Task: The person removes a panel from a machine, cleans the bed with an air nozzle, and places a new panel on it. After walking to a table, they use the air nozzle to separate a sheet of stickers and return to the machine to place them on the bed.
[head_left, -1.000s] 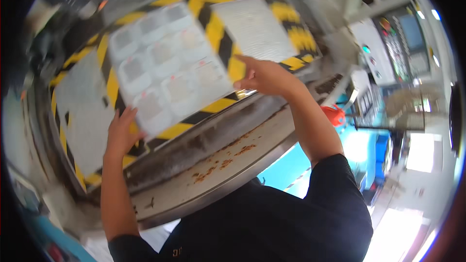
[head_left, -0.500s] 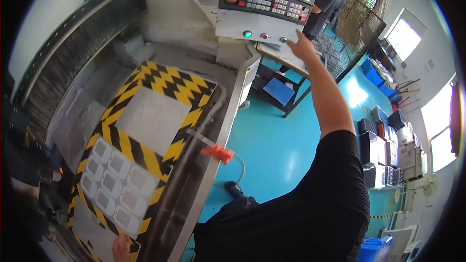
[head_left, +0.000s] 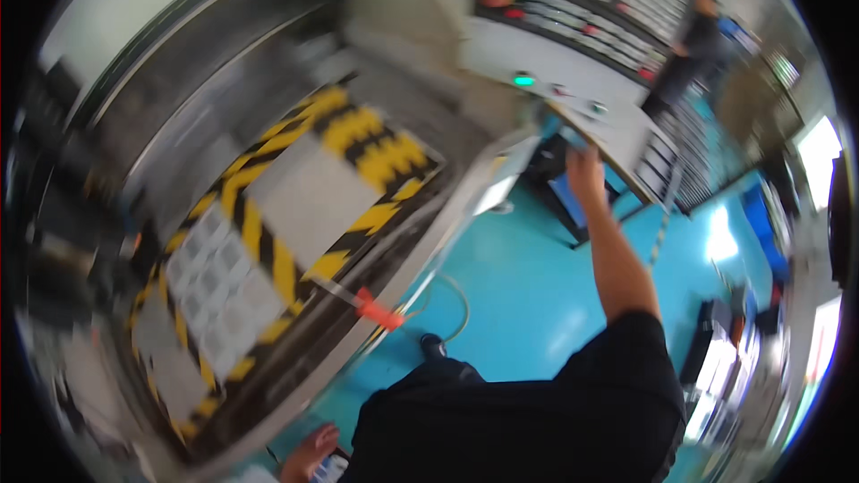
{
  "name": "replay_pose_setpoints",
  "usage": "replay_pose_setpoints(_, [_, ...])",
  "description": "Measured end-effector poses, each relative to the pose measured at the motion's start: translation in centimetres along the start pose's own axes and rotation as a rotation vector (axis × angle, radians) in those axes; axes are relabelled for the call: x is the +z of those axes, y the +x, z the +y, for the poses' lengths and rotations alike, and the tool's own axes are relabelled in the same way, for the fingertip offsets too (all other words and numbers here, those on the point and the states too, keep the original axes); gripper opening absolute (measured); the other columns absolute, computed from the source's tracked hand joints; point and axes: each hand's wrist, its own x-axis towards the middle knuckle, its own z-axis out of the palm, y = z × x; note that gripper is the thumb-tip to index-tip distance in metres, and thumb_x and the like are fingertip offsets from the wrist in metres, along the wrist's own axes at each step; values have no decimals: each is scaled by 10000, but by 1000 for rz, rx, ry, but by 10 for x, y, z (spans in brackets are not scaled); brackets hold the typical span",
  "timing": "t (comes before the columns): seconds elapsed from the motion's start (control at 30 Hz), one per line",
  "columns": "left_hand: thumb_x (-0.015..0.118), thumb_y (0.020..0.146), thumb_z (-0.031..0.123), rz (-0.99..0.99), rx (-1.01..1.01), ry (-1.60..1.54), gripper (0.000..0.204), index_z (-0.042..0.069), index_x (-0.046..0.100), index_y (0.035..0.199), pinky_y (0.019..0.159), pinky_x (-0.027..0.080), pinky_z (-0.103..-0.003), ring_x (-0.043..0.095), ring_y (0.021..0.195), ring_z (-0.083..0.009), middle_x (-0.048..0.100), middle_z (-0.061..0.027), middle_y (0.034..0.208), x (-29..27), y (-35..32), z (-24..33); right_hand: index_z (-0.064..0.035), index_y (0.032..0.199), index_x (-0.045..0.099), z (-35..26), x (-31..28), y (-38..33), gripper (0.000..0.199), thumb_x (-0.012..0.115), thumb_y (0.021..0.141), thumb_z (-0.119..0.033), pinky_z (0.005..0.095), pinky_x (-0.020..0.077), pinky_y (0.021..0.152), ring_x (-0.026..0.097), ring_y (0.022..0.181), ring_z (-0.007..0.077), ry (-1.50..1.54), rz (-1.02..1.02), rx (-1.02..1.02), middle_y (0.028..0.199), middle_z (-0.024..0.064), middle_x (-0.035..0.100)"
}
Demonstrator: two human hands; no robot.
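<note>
The left hand [head_left: 309, 452] sits low by the striped yellow-and-black metal door [head_left: 286, 241], its fingers too blurry to tell, while the right hand [head_left: 583, 161] reaches far up, fingers touching the flat grey button panel [head_left: 573, 80].

Teal floor [head_left: 528, 304] under a machine with a yellow-black striped door [head_left: 295, 215], hose [head_left: 452, 304] on it.
</note>
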Motion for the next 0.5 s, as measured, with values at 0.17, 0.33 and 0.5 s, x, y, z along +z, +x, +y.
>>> replay_pose_setpoints(0.17, [645,943,415,64,-114,251,699,16,398,1462,1096,382,-406,465,1346,-311,488,-215,1445,28,49,-105,-153,1232,627,-24,98,-381,327,526,968,-319,515,542,816,651,890,270,244,-1610,917,1082,103,653])
replay_pose_setpoints(0.33, [653,927,420,192,-54,145,671,11,457,1421,1043,428,-419,515,1292,-336,537,-231,1388,45,33,-179,-153,800,560,-82,43,-430,171,529,968,-165,224,355,388,481,438,104,439,-1828,1162,585,-9,519])
replay_pose_setpoints(0.5, [666,915,386,274,-129,98,631,18,492,1398,1031,440,-420,532,1273,-341,545,-228,1379,55,-2,-224,-104,771,548,-191,-15,-413,160,651,876,-43,250,315,414,454,487,118,285,-1900,892,627,-18,483])
